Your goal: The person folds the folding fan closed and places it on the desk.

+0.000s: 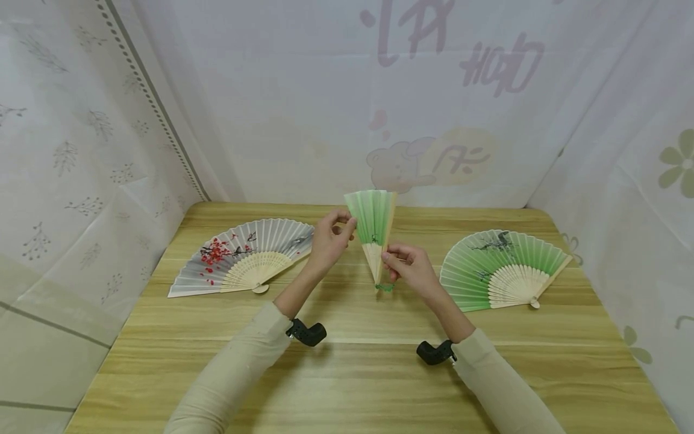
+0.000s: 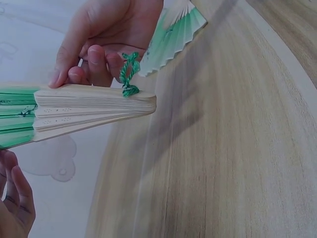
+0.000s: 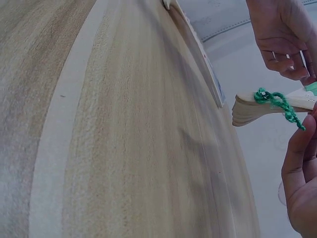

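Sleeves nearest. Right hand pinches partly spread green fan at 4 o'clock; left hand, 10 o'clock: grip we cannot tell. We'd ease sticks evenly.

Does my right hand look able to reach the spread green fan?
Probably yes: nothing visible blocks the spread green fan, but your right hand, pinching the narrower fan, should free itself first.

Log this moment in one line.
right hand: holds partly-open green fan; left hand: at its edge, contact unclear; table: red-blossom fan, second green fan
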Available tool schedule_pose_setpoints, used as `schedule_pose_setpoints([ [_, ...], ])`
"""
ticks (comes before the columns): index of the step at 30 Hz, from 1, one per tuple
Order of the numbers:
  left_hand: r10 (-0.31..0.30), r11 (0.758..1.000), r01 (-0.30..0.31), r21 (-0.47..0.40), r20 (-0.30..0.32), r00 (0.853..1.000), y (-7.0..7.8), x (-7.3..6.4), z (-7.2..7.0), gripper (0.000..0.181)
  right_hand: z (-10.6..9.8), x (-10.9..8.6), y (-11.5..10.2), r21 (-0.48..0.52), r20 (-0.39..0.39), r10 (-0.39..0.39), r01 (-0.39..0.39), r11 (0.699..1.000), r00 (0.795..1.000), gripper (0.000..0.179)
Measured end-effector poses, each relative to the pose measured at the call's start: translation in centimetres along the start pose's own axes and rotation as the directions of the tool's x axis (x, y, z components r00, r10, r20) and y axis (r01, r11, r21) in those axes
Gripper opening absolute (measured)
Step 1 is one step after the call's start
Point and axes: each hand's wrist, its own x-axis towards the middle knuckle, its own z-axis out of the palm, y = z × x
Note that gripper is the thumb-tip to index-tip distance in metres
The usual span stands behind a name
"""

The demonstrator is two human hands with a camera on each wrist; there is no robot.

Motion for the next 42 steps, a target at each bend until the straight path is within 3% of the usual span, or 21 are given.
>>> schedule_pose_setpoints([
  [15, 0.038, 0.999, -0.038, 0.000, -0.005, 0.999, -0.1, 0.0, 0.4, 0.006, 0.0, -0.1, -0.3, -0.020, 0.021, 0.004, -0.004, 1.000, 1.000, 0.019],
  [23, -0.016, 1.000, 0.016, -0.012, 0.018, 1.000, 0.1, -0.2, 0.4, 0.013, 0.3, -0.1, -0.4, -0.008, 0.027, -0.004, 0.004, 1.000, 1.000, 0.017],
  [30, -0.071, 0.997, 0.073, -0.026, 0.078, 0.994, -0.1, -0.8, 0.2, 0.022, 0.4, -0.1, -0.2, -0.012, 0.014, 0.009, -0.009, 1.000, 1.000, 0.018],
  [42, -0.052, 0.999, 0.050, 0.017, 0.122, 0.991, -0.4, -1.0, -0.2, 0.014, 0.4, -0.3, 0.1, -0.005, 0.025, -0.015, 0.016, 1.000, 1.000, 0.016],
])
